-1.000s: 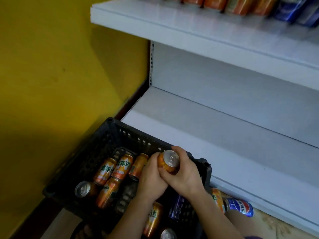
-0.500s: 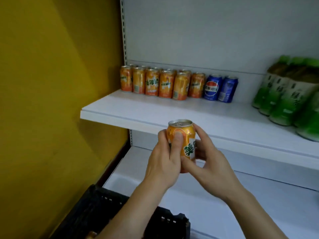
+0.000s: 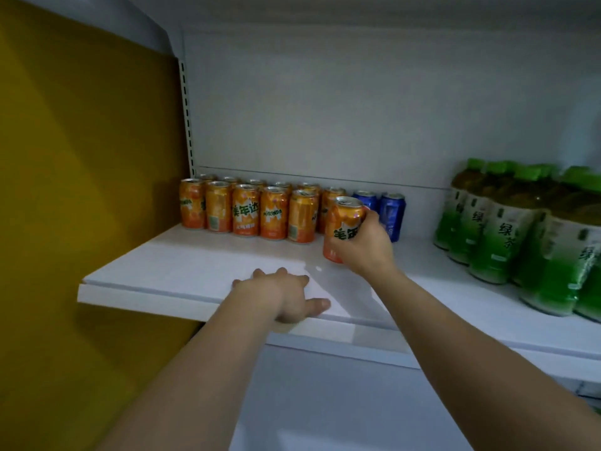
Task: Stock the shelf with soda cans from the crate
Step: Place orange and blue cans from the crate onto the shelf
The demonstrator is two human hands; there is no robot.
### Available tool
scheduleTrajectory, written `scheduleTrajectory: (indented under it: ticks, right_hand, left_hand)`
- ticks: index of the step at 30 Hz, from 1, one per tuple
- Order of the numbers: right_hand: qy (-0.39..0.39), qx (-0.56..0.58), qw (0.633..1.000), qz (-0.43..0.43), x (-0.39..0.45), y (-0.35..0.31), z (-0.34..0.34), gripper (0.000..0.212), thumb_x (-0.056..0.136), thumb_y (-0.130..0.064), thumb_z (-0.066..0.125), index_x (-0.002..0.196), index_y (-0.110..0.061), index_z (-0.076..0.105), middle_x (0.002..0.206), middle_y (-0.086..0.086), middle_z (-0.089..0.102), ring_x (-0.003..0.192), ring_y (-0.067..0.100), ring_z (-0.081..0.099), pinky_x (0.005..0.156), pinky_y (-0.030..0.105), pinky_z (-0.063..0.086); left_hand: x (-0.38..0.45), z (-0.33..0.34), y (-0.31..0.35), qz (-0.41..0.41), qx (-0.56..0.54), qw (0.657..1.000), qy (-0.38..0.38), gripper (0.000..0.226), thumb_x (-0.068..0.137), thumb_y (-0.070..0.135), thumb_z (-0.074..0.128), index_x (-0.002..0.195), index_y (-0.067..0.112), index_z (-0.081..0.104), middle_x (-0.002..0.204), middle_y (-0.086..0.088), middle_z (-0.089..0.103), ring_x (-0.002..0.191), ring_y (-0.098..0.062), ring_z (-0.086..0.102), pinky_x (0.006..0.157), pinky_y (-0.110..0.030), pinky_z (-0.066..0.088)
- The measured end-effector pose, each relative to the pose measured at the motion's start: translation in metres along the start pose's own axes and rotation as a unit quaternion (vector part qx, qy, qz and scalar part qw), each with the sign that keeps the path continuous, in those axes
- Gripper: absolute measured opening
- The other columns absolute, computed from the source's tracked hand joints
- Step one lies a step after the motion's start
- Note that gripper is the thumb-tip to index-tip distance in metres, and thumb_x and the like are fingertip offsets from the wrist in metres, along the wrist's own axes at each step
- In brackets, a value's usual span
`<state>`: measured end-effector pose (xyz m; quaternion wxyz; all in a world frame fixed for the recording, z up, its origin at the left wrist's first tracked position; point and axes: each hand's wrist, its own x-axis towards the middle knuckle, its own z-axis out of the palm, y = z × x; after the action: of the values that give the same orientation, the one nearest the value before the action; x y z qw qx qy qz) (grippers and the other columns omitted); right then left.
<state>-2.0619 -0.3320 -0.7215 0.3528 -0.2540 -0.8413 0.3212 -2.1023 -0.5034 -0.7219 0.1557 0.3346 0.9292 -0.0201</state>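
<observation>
My right hand grips an orange soda can upright, low over or on the white shelf, just right of the front row of orange cans. Two blue cans stand behind my fingers. My left hand rests palm down on the shelf's front edge, thumb hooked over the lip, holding nothing. The crate is out of view.
Green tea bottles crowd the shelf's right side. A yellow wall bounds the left. A white back panel closes the rear. Bare shelf surface lies in front of the can rows.
Both hands held the can before the shelf edge; now the right hand alone has carried it onto the shelf beside the orange row, and the left hand has dropped to the shelf edge.
</observation>
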Motion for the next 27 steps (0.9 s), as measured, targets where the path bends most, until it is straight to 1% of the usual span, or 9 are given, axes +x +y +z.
scheduleTrajectory:
  ticks: [2,6,11,18,20,22,24,26,27]
  right_hand:
    - [-0.009,-0.005,1.0,0.012,0.019,0.003,0.018,0.066,0.077,-0.039,0.076,0.127,-0.013,0.044,0.118,0.008,0.063,0.106,0.029,0.063,0.079,0.033,0.049]
    - [-0.02,-0.007,0.998,0.053,0.051,0.013,0.043,0.067,0.071,-0.039,0.08,0.123,-0.017,0.045,0.118,0.005,0.062,0.106,0.026,0.062,0.084,0.039,0.054]
    - [-0.021,-0.048,0.996,0.074,0.076,0.017,0.061,0.082,0.076,-0.043,0.08,0.139,-0.012,0.038,0.134,0.008,0.057,0.119,0.03,0.058,0.092,0.041,0.051]
    - [-0.027,-0.062,0.996,0.065,0.082,0.024,0.069,0.083,0.081,-0.046,0.077,0.142,-0.013,0.032,0.135,0.01,0.057,0.121,0.032,0.057,0.09,0.042,0.049]
    - [-0.036,-0.064,0.994,0.077,0.079,0.024,0.07,0.088,0.082,-0.047,0.075,0.147,-0.012,0.027,0.141,0.011,0.052,0.125,0.033,0.054,0.093,0.044,0.049]
    - [-0.042,-0.085,0.992,0.088,0.07,0.024,0.069,0.094,0.084,-0.046,0.073,0.153,-0.01,0.019,0.151,0.014,0.041,0.131,0.035,0.049,0.098,0.046,0.047]
    - [-0.004,-0.137,0.989,0.053,0.055,0.022,0.063,0.084,0.089,-0.042,0.067,0.151,-0.006,0.023,0.149,0.018,0.039,0.127,0.038,0.049,0.094,0.045,0.048]
    - [0.055,-0.196,0.978,-0.048,0.034,0.015,0.049,0.059,0.092,-0.035,0.061,0.138,-0.004,0.042,0.135,0.019,0.05,0.114,0.038,0.055,0.083,0.042,0.05]
    - [0.079,-0.199,0.972,-0.097,0.021,0.009,0.042,0.046,0.093,-0.032,0.058,0.13,-0.005,0.052,0.126,0.018,0.055,0.108,0.037,0.057,0.079,0.041,0.05]
  left_hand:
    - [0.007,-0.003,-0.006,0.004,-0.003,1.0,-0.02,0.095,0.077,0.091,0.031,0.156,0.043,0.008,0.168,0.004,0.003,0.153,-0.038,0.003,0.117,-0.063,0.018]
    - [0.019,-0.004,-0.016,0.017,-0.014,0.999,-0.035,0.102,0.068,0.097,0.032,0.154,0.05,0.001,0.167,0.011,-0.008,0.154,-0.032,-0.008,0.119,-0.064,0.01]
    - [0.022,-0.007,-0.017,0.024,-0.004,0.998,-0.054,0.101,0.067,0.098,0.032,0.152,0.054,0.0,0.166,0.014,-0.01,0.154,-0.031,-0.009,0.118,-0.064,0.009]
    - [0.022,-0.005,-0.019,0.031,-0.019,0.999,-0.041,0.1,0.068,0.097,0.033,0.153,0.053,0.003,0.167,0.013,-0.009,0.154,-0.031,-0.01,0.118,-0.065,0.007]
    - [0.02,-0.002,-0.02,0.033,-0.022,0.999,-0.027,0.099,0.069,0.096,0.033,0.153,0.053,0.005,0.167,0.013,-0.008,0.154,-0.03,-0.009,0.118,-0.064,0.006]
    - [0.019,0.0,-0.02,0.038,-0.029,0.999,-0.012,0.098,0.07,0.096,0.034,0.154,0.052,0.007,0.167,0.012,-0.006,0.154,-0.029,-0.007,0.118,-0.065,0.005]
    - [0.015,0.0,-0.02,0.041,-0.041,0.998,0.0,0.098,0.071,0.095,0.034,0.155,0.05,0.009,0.168,0.011,-0.003,0.154,-0.028,-0.006,0.118,-0.065,0.004]
    - [0.013,0.006,-0.02,0.039,-0.066,0.996,0.042,0.097,0.074,0.093,0.034,0.156,0.045,0.015,0.168,0.009,0.004,0.154,-0.026,0.0,0.117,-0.065,0.004]
    - [0.01,0.015,-0.019,0.042,-0.077,0.992,0.093,0.092,0.078,0.09,0.033,0.155,0.041,0.023,0.166,0.007,0.015,0.154,-0.023,0.009,0.117,-0.063,0.007]
